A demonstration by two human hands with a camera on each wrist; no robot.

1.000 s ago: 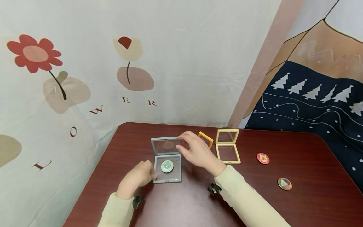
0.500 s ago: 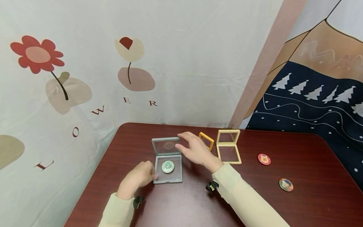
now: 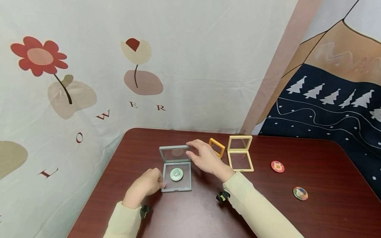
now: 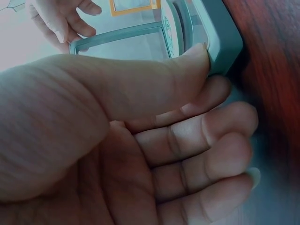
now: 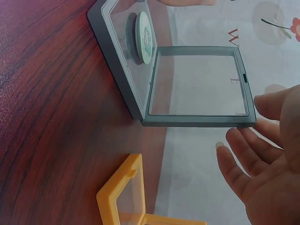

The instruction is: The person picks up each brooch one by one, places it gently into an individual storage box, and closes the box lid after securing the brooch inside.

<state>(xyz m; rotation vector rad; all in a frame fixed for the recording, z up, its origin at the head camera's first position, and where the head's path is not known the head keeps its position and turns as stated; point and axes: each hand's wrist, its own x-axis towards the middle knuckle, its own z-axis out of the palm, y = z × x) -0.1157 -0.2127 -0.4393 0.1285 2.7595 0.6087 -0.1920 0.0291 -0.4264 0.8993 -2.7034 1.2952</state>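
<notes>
A grey-green hinged display case lies on the table with its clear-windowed lid raised. Inside, on the clear film of the base, rests a round pale-green badge with a cartoon figure. My left hand pinches the left front corner of the base; in the left wrist view the thumb lies over the rim and the index finger under it. At the lid's upper right corner, my right hand pinches the frame, thumb on one face and index finger on the other.
Just behind the right hand stands a small orange case, opened. A pale-yellow case lies open to its right. Two round badges, one red and one multicoloured, lie farther right. A printed curtain hangs behind the table.
The lid's top edge has come down slightly, with the right hand still on its corner. The left hand stays on the base corner. The view has shifted a little.
</notes>
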